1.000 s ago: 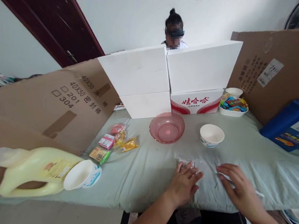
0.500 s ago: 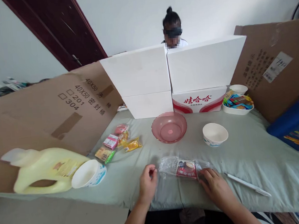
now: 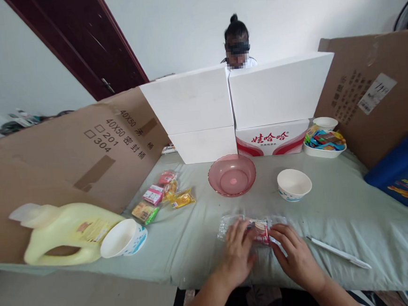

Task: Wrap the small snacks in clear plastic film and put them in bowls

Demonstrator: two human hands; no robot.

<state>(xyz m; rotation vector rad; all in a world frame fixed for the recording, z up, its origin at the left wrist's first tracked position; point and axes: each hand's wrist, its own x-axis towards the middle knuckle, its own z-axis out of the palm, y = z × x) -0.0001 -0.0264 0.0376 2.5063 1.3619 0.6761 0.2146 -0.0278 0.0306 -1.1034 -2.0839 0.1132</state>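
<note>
A red snack packet (image 3: pixel 261 231) lies on the cloth in front of me, with a clear plastic bag (image 3: pixel 225 224) spread around it and past its left side. My left hand (image 3: pixel 237 256) rests over the left part of the packet, fingers stretched out and thumb apart, covering some of the print. At the packet's right edge, the bent fingers and thumb of my right hand (image 3: pixel 294 256) grip it. A white pen-like stick (image 3: pixel 339 252) lies to the right of that hand. Beyond the packet stand a pink scalloped bowl (image 3: pixel 232 176) and a white paper bowl (image 3: pixel 294 183).
Several small wrapped snacks (image 3: pixel 154 194) lie left, near a tilted paper bowl (image 3: pixel 123 238) and a yellow jug (image 3: pixel 72 231). White boxes (image 3: pixel 200 101) wall off the back, a person (image 3: pixel 236 42) behind them. A snack-filled dish (image 3: pixel 326 151) and blue bottle (image 3: pixel 403 168) are right.
My left hand has moved right, from beside the plastic bag onto the packet, and its fingers have straightened. My right hand remains at the packet's right end.
</note>
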